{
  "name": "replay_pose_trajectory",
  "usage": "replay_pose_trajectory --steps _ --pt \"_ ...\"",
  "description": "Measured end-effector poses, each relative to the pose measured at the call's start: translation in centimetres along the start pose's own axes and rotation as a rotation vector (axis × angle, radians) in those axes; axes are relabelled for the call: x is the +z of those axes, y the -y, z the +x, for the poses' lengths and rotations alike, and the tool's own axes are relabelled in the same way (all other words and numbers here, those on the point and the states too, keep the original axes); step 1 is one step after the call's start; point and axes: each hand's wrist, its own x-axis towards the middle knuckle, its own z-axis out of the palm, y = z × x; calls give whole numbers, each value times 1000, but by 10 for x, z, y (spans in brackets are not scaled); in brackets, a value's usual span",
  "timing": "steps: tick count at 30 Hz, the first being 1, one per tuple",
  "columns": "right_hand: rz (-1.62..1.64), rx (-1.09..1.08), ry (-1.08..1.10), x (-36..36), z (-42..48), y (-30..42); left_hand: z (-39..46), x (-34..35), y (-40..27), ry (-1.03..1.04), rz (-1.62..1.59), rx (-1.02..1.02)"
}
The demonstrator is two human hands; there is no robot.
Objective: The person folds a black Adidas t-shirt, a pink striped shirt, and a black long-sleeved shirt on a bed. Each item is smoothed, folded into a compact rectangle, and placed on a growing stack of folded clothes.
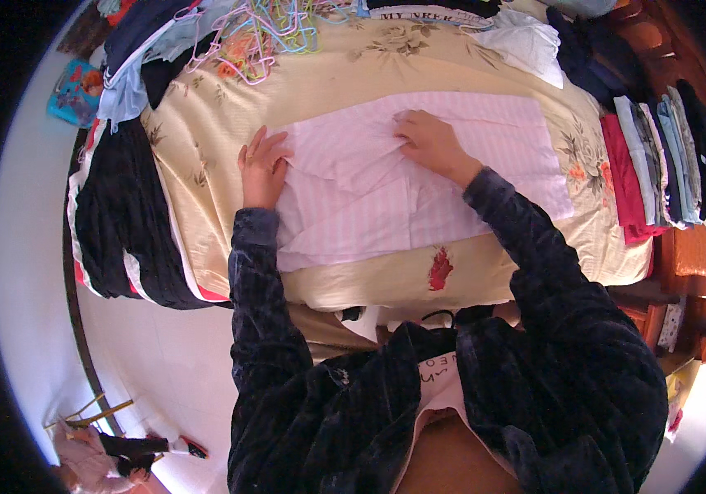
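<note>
A pink and white striped garment [359, 216] lies spread and partly folded on the beige floral bed sheet [328, 86]. At the garment's left end rests my left hand [264, 167], its fingers spread and touching the cloth edge. My right hand [430, 142] lies palm down near the upper middle of the cloth, fingers bent; whether they pinch the fabric cannot be told. Wrinkles run across the cloth between the two hands, and its right end lies flatter.
Tangled plastic hangers [266, 31] and loose clothes [155, 37] lie at the back left. A black garment [124, 204] hangs over the left edge. Folded clothes [630, 167] stand in a row at right, by wooden furniture [701, 253]. A seated person [90, 454] is at lower left.
</note>
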Motion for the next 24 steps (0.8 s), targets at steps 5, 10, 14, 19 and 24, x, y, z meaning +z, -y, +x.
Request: replay_pose_trajectory --steps 5,10,14,19,24 --pt "18 7 -12 -21 -7 18 -6 -3 1 -20 10 -13" --pt "40 -218 142 -13 5 47 -2 2 7 -47 -22 -5" --pt "229 -97 199 -6 12 44 -6 -12 18 -139 -89 -67" --pt "-33 -199 -79 16 26 84 0 -16 4 -158 -466 -643" --pt "-79 -149 76 39 3 85 -2 3 2 -80 118 -247"
